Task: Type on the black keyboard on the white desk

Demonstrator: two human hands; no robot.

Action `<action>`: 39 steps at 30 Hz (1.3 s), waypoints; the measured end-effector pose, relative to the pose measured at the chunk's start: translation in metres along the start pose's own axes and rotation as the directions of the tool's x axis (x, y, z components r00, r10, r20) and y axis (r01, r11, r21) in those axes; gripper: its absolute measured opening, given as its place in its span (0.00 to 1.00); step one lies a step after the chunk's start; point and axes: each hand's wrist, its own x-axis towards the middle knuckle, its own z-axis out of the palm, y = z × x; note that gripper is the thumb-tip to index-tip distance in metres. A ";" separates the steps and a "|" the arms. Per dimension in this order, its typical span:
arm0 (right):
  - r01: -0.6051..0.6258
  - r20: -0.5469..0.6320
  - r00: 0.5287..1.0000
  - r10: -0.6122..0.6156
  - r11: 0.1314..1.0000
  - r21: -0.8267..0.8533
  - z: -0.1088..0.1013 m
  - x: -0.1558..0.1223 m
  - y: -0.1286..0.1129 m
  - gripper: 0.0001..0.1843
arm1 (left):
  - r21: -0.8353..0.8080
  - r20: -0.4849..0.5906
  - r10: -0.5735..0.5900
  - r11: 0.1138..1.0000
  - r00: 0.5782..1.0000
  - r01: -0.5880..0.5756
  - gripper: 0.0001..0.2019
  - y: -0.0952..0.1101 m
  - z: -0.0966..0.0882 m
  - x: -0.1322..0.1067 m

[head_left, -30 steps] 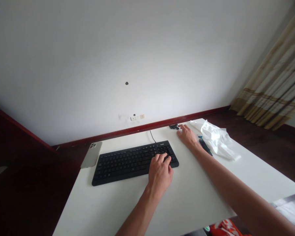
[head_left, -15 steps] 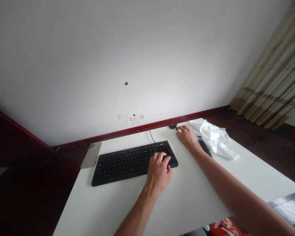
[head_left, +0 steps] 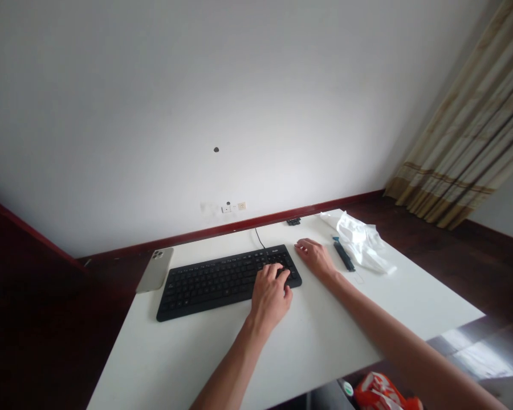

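Note:
My left hand (head_left: 270,297) rests on the right part of a black wired keyboard (head_left: 209,286), with its fingers curved over the keys. My right hand (head_left: 315,258) lies flat on the white table (head_left: 162,353) just right of the keyboard and holds nothing. The nearest thing beyond its fingers is a small black object (head_left: 293,221) near the far edge. To its right lie a dark strip with a blue end (head_left: 344,256) and a crumpled white plastic sheet (head_left: 354,242). A pale smartphone (head_left: 155,270) lies left of the keyboard.
The keyboard cable (head_left: 260,238) runs to the table's far edge. Behind stands a white wall (head_left: 154,114) with red skirting and a wall socket (head_left: 241,206). A striped curtain (head_left: 453,142) hangs at right. An orange-red bag (head_left: 382,393) sits below the near edge on the dark floor.
My right hand has slid back toward me, away from the small black object, and now lies beside the keyboard. The whole view has shifted slightly, moving the table left and down.

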 end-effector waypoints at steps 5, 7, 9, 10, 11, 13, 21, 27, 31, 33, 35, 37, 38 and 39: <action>-0.015 -0.012 1.000 0.015 0.999 0.038 -0.005 -0.001 -0.003 0.12 | 0.002 -0.016 -0.013 1.000 1.000 0.013 0.19 0.000 0.001 0.001; -0.029 -0.007 1.000 0.029 0.997 0.072 -0.007 -0.001 -0.004 0.12 | 0.005 -0.016 -0.019 1.000 1.000 0.019 0.19 0.000 0.001 0.001; -0.047 0.011 0.999 0.046 0.993 0.111 -0.008 -0.001 -0.005 0.11 | 0.009 -0.021 -0.018 1.000 1.000 0.018 0.19 0.000 0.001 0.000; -0.055 0.021 0.998 0.053 0.991 0.124 -0.009 -0.001 -0.005 0.11 | 0.011 -0.025 -0.014 1.000 1.000 0.014 0.19 0.000 0.001 0.000; -0.062 0.031 0.998 0.058 0.990 0.129 -0.010 -0.001 -0.006 0.11 | 0.013 -0.027 -0.008 1.000 1.000 0.009 0.19 0.000 0.001 0.000; -0.066 0.043 0.997 0.062 0.991 0.118 -0.012 0.000 -0.007 0.10 | 0.019 -0.026 -0.001 1.000 1.000 0.001 0.19 0.000 0.001 0.000; -0.031 0.129 0.992 0.008 0.983 0.178 -0.023 0.000 -0.009 0.09 | 0.031 -0.007 -0.022 0.999 1.000 0.022 0.18 0.002 0.001 0.000; 0.039 0.121 0.989 -0.083 0.943 0.329 -0.031 -0.003 -0.029 0.10 | 0.018 -0.093 -0.047 0.999 0.995 0.049 0.19 -0.004 -0.009 0.005; 0.080 0.193 0.967 -0.169 0.914 0.398 -0.033 -0.003 -0.042 0.08 | 0.011 -0.201 -0.125 0.991 0.972 0.130 0.18 -0.019 -0.017 0.008; 0.079 0.238 0.952 -0.191 0.908 0.412 -0.032 -0.003 -0.044 0.07 | 0.011 -0.217 -0.152 0.987 0.964 0.158 0.17 -0.025 -0.018 0.009; 0.064 0.261 0.948 -0.184 0.910 0.409 -0.030 -0.004 -0.045 0.07 | 0.008 -0.220 -0.165 0.985 0.962 0.170 0.16 -0.028 -0.018 0.009; 0.062 0.267 0.947 -0.180 0.917 0.395 -0.029 -0.004 -0.045 0.07 | 0.006 -0.218 -0.168 0.985 0.961 0.174 0.16 -0.029 -0.017 0.009; 0.074 0.265 0.946 -0.187 0.920 0.385 -0.028 -0.004 -0.045 0.07 | 0.005 -0.217 -0.168 0.985 0.962 0.173 0.16 -0.028 -0.017 0.009; 0.093 0.258 0.945 -0.200 0.923 0.373 -0.028 -0.003 -0.046 0.07 | 0.005 -0.216 -0.167 0.985 0.962 0.172 0.15 -0.028 -0.017 0.009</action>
